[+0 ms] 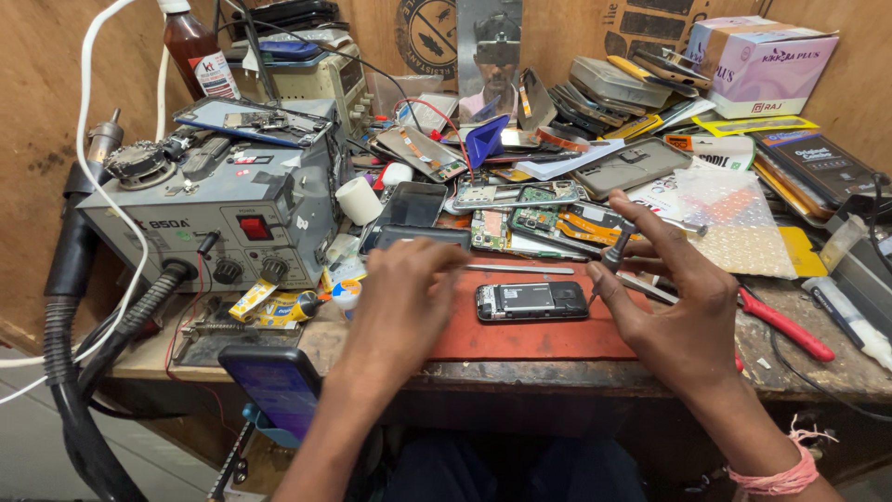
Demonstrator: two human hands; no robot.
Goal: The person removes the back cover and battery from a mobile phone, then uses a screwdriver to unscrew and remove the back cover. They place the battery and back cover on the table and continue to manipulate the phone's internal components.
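Note:
A small dark phone with its back cover off lies on a red mat at the bench's front. My right hand grips a small screwdriver, whose tip touches the phone's right end. My left hand hovers just left of the phone, fingers curled, holding nothing I can make out. A thin metal strip rests on the mat behind the phone.
A grey hot-air rework station with hoses stands at the left. Opened phones, circuit boards and screens crowd the back. Red-handled pliers lie at the right, a lit phone on a stand at the front left, and boxes at the back right.

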